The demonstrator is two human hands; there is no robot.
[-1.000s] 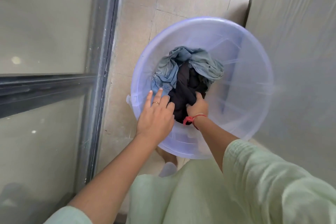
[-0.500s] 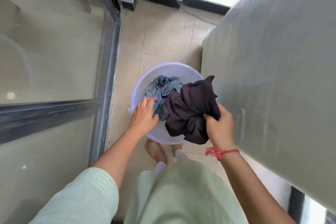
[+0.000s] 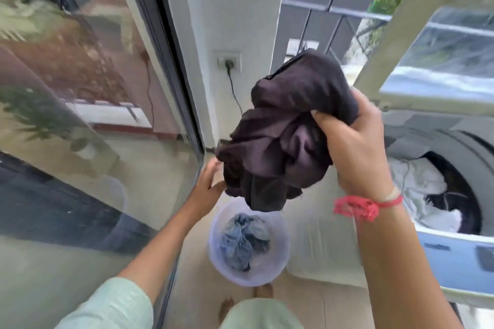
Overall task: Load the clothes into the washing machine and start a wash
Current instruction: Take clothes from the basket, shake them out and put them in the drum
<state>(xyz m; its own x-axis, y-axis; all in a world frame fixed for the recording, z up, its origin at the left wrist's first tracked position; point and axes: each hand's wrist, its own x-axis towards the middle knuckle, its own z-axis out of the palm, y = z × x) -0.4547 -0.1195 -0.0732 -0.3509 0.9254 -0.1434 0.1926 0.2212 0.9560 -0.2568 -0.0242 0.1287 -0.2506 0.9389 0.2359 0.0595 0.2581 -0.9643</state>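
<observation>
My right hand (image 3: 352,141) grips a bunched dark brown garment (image 3: 283,136) held high, above the translucent lilac bucket (image 3: 213,238) on the floor. A crumpled blue garment (image 3: 242,240) lies inside the bucket. My left hand (image 3: 207,187) is below and left of the dark garment, its fingers straight and touching the cloth's lower left edge. To the right stands the top-loading washing machine (image 3: 449,254) with its lid (image 3: 438,61) raised. White and dark clothes (image 3: 427,195) lie in its drum.
A glass sliding door (image 3: 80,115) fills the left side. A white pillar behind carries a wall socket (image 3: 229,62) with a plugged cable hanging down. A dark balcony railing (image 3: 334,8) runs across the back. My bare feet (image 3: 263,292) stand on beige tiles just below the bucket.
I have straightened up, so the view rose. My right hand lifted the dark garment out of the bucket to chest height. My left hand left the blue garment and came up beside the dark one.
</observation>
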